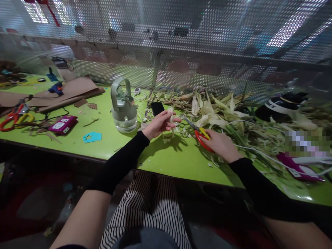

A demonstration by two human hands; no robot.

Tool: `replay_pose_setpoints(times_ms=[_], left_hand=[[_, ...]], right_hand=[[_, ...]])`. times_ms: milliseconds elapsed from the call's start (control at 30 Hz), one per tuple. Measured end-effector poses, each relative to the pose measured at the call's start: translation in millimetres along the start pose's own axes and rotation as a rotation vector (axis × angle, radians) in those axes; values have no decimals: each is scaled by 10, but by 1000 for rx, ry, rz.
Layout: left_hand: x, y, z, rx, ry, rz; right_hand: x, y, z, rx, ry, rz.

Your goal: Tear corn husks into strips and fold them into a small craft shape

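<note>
"Silver perforated metal makes up the biggest thing here, a see-through screen (166, 41) along the back?"

"Yes, and in front of it runs a glossy lime-green table (168, 164)."

"What covers the most of that?"

"A tangled heap of pale, dry, leafy husks (212, 107), spread over the right half. At the left lie folded brown paper sheets (83, 88)."

"And next in size?"

"A pale grey-green jug (124, 112) with a tall loop handle, upright, left of the hands."

"How are the hands?"

"The right hand (220, 143) curls its fingers round the red and yellow handles of metal-bladed scissors (196, 128), in front of the heap. The left hand (157, 125) has its thumb and fingers pinching something, the other fingers loosely bent."

"Do the blades meet that hand?"

"They point at its fingertips, very near; I can't tell whether they touch."

"Anything smaller?"

"A flat black rectangular phone-like slab (157, 108) just behind the left hand, then a bright blue flat cut-out (92, 138) with a star-shaped hole, left of the jug."

"And the pinched thing?"

"A thin, whitish husk strip (171, 117), held above the table."
</note>
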State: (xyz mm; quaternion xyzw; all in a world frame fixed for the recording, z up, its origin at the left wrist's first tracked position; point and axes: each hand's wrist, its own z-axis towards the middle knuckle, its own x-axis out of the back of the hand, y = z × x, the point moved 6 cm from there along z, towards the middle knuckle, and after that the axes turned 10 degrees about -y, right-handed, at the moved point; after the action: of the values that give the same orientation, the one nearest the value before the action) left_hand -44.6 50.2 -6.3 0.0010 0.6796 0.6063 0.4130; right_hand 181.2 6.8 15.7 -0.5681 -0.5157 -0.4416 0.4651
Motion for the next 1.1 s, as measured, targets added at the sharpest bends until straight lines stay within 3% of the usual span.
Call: replay_pose_setpoints(times_ms=[100, 200, 233, 367, 433, 600, 700, 767, 867, 967, 1033, 1100], left_hand=[[0, 49, -6, -11, -6, -60], [-37, 46, -15, -31, -17, -62], [-47, 34, -20, -41, -10, -53], [-61, -41, -33, -60, 34, 29], [-24, -62, -26, -61, 80, 78], [219, 69, -11, -187, 335, 149], [352, 105, -29, -248, 472, 85], [326, 10, 13, -144, 397, 104], [135, -215, 81, 44, 112, 139], [69, -288, 73, 25, 83, 90], [70, -294, 67, 15, 89, 92], [118, -263, 60, -43, 141, 104]], right_hand=[[13, 65, 33, 27, 70, -128], [96, -138, -22, 187, 241, -33], [87, -244, -26, 235, 225, 85], [-109, -797, 63, 434, -63, 540], [-172, -974, 145, 492, -124, 739], [-297, -1048, 362, 574, -270, 965], [-349, -964, 463, 529, -258, 1168], [-379, -925, 500, 495, -212, 1273], [-422, -910, 522, 472, -170, 1338], [-440, -909, 534, 472, -188, 1290], [-385, -913, 507, 490, -186, 1143], [-231, -925, 396, 519, -95, 904]])
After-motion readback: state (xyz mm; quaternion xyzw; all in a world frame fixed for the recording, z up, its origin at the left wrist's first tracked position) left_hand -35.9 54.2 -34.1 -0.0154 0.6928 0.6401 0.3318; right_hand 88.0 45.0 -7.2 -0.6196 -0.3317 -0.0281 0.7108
